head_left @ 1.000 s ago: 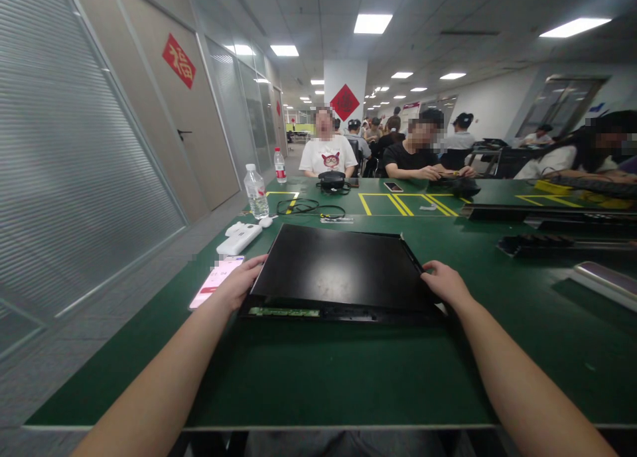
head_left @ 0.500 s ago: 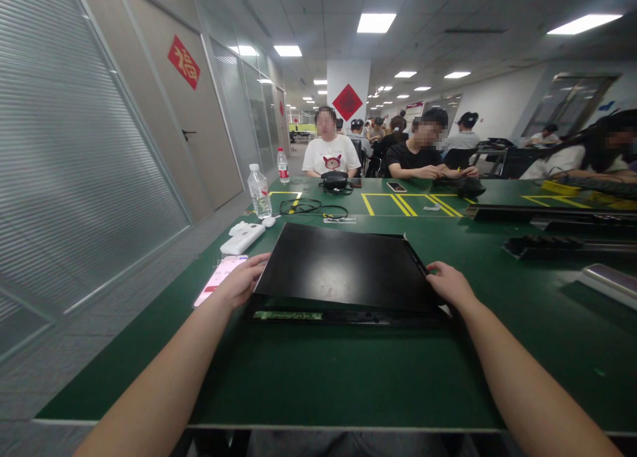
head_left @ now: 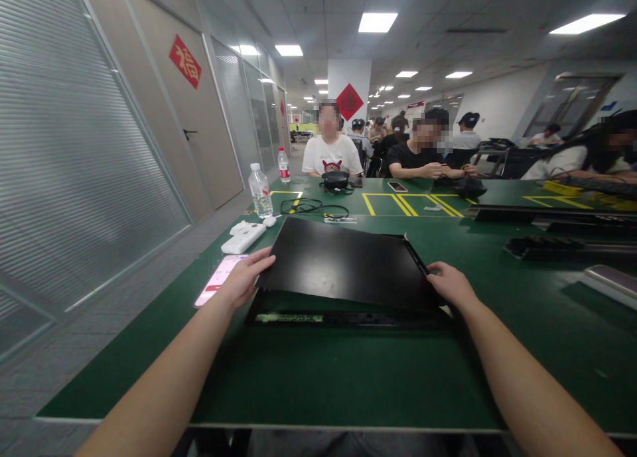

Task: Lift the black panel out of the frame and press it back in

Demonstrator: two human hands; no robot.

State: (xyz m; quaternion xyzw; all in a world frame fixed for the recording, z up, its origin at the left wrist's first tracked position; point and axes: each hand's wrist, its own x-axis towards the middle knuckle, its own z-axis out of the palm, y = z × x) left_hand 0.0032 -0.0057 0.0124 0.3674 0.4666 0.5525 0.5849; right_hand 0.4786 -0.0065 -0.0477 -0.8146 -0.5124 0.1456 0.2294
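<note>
A glossy black display panel lies tilted over a thin black frame, its left side lifted higher than its right. Along the frame's near edge runs a green circuit strip. My left hand is closed on the panel's left edge, thumb on top and fingers underneath. My right hand pinches the right edge, where panel and frame meet; whether it also grips the frame, I cannot tell. A gap shows between the panel's near edge and the circuit strip.
Left of the panel lie a lit phone and a white device. A water bottle and black cable are behind. Long black parts and a silver-edged slab lie right. A person sits opposite.
The panel's left side has risen, widening the gap over the frame. My left hand has moved slightly up and right, its thumb now over the panel. My right hand stays in place.
</note>
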